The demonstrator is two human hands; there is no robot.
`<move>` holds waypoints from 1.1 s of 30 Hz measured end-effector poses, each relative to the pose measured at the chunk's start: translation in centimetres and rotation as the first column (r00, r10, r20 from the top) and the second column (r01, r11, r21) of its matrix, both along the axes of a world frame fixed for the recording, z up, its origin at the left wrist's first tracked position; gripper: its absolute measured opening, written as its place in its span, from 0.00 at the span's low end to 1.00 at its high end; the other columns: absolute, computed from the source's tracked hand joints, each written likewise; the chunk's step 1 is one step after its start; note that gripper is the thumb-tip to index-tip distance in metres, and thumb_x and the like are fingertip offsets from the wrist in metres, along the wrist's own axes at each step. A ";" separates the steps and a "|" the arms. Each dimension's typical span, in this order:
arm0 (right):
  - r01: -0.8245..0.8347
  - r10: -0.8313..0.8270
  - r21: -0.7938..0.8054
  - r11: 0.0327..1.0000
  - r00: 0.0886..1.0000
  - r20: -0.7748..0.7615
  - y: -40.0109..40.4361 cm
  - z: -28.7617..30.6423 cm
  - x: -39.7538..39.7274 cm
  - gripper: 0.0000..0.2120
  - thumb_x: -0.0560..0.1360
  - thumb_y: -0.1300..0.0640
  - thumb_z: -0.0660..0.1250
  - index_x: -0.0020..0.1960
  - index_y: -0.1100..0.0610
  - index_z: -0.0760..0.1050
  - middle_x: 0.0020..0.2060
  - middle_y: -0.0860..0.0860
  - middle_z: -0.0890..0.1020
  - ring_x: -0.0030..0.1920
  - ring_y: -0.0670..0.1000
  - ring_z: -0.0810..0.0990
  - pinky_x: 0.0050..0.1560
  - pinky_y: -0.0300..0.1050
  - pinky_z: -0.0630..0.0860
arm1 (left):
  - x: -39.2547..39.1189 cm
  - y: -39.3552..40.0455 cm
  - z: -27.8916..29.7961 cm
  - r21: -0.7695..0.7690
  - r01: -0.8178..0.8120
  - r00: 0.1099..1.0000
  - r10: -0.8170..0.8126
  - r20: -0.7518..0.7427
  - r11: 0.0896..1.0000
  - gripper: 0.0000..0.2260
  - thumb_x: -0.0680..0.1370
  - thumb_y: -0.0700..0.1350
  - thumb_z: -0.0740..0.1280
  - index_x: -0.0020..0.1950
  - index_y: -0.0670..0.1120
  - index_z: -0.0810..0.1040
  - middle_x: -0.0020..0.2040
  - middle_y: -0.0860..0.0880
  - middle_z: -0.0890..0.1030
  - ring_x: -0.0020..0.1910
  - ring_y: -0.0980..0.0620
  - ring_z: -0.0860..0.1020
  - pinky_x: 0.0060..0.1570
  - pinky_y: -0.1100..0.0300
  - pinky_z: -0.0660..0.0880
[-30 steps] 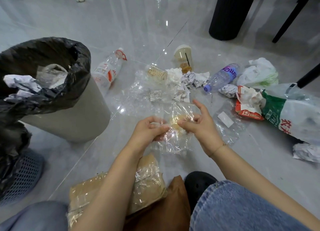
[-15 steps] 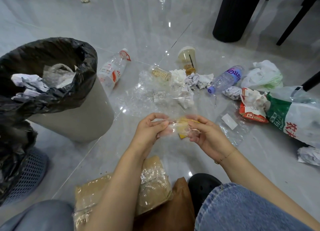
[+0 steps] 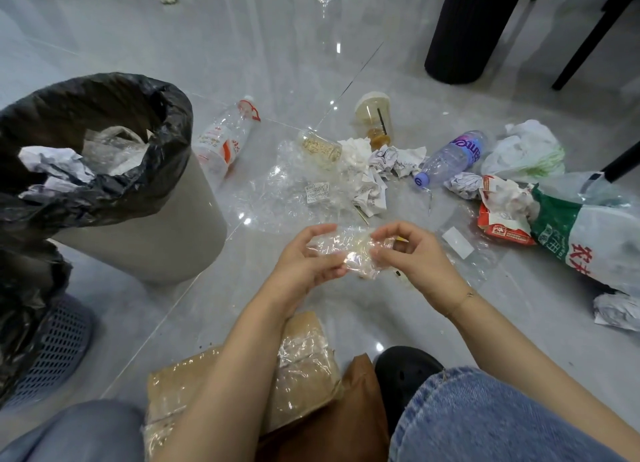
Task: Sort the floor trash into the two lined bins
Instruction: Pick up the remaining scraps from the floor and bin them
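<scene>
At the far left stands a pale bin lined with a black bag. Crumpled paper and clear film already lie inside it. A second bin, a mesh basket with its own black liner, sits in the lower left corner, mostly out of view.

Beside the pale bin lies an empty clear bottle with a red and white label. A wide sheet of clear film is spread flat on the floor next to it.

In the middle, the person's left hand and right hand are raised just above the floor. Both grip one scrunched clear wrapper. The fingers of each hand curl round an end of it, and the wad bridges the gap between them. Something yellowish shows through the film, though what it is cannot be told.

The wrapper looks very light, limp and slick. It would likely spring open when let go, so squeezing it into a tight ball in one fist seems the surest hold. A pinch on a loose edge might slip.

Further right lie a cup with a straw, balls of crumpled paper, a water bottle with a blue cap, a white bag and a green and white sack. Much litter remains, so the sorting appears far from done.
</scene>
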State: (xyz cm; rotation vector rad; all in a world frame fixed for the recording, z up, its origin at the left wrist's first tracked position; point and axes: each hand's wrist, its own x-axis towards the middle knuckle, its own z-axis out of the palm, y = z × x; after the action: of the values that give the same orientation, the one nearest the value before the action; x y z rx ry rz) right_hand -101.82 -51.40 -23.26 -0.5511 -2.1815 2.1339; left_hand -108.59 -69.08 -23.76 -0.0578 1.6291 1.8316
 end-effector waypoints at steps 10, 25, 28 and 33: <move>-0.138 0.109 -0.143 0.980 0.975 -0.194 -5.8 5.1 -4.4 0.19 0.72 0.68 0.70 0.59 0.52 0.77 0.58 0.47 0.80 0.49 0.45 0.80 0.54 0.41 0.78 | 0.0 -5.1 7.2 -0.212 -0.417 0.745 0.199 -0.636 0.884 0.12 0.73 0.40 0.73 0.51 0.55 0.80 0.35 0.44 0.81 0.33 0.58 0.74 0.38 0.67 0.73; -0.355 0.327 -0.171 0.919 0.929 -0.172 -11.5 7.9 -4.3 0.21 0.77 0.65 0.65 0.66 0.49 0.70 0.56 0.50 0.82 0.56 0.47 0.81 0.59 0.40 0.76 | -16.2 -20.1 12.5 -0.274 -0.679 0.668 0.418 -0.616 0.681 0.15 0.70 0.32 0.72 0.52 0.46 0.79 0.49 0.39 0.82 0.40 0.48 0.81 0.49 0.55 0.80; -0.341 0.319 -0.197 0.919 0.938 -0.135 -11.5 7.3 -4.3 0.20 0.77 0.65 0.64 0.65 0.48 0.72 0.54 0.49 0.83 0.55 0.47 0.82 0.59 0.44 0.76 | -18.1 -20.7 10.4 -0.507 -0.592 0.743 0.182 -0.644 0.626 0.14 0.69 0.36 0.75 0.52 0.48 0.79 0.53 0.42 0.82 0.44 0.47 0.82 0.45 0.56 0.80; -0.286 0.275 -0.193 0.938 0.958 -0.084 -11.1 6.1 -4.1 0.18 0.77 0.65 0.63 0.63 0.49 0.74 0.52 0.50 0.84 0.54 0.48 0.82 0.59 0.46 0.76 | -19.4 -19.5 9.1 -0.939 -0.283 0.829 -0.442 -0.342 0.196 0.20 0.77 0.57 0.65 0.69 0.57 0.71 0.74 0.44 0.63 0.71 0.40 0.64 0.67 0.49 0.63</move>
State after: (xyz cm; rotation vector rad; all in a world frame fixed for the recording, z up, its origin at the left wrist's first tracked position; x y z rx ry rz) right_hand -105.95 -62.51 -17.17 -0.1901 -2.1365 2.5011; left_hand -127.98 -88.55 -14.68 0.0203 2.9503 0.2906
